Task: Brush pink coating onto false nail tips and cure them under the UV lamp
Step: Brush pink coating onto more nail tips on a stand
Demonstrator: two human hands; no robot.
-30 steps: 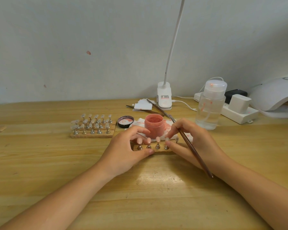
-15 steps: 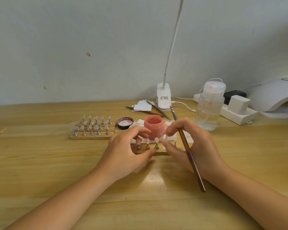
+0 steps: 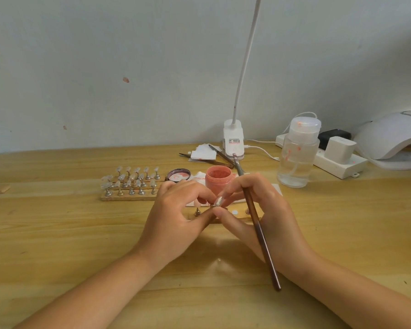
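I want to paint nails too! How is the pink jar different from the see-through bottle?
The pink jar is short and open, its lid lying beside it; the clear bottle is taller and capped. The jar shows pink inside; the bottle looks clear. The jar sits just behind the hands; the bottle stands farther right. Both stand upright on the table.

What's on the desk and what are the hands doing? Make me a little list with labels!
left hand: pinches a nail tip on its stand
right hand: pinches the same tip, holds brush
pink jar: open, behind the hands
lid: left of jar
spare tips rack: left, untouched
UV lamp: far right
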